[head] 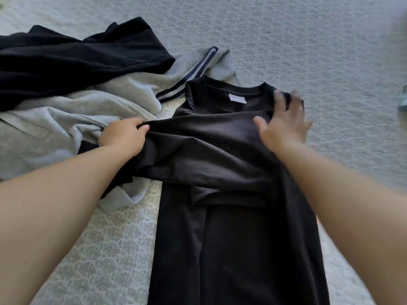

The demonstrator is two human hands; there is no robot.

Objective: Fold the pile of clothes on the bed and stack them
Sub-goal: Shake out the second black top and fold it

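Note:
A black T-shirt (220, 227) lies lengthwise on the bed, collar and white label at the far end. Its left side is folded across the chest. My left hand (123, 137) grips the folded sleeve edge at the shirt's left side. My right hand (284, 126) lies flat with fingers spread on the shirt's right shoulder, blurred by motion. To the left sits a pile: a grey garment with navy stripes (110, 100) and a black garment (72, 60) on top of it.
The bed is covered by a pale patterned bedspread (308, 40) stretching away to the right and far side. A small unclear object (403, 100) shows at the right edge.

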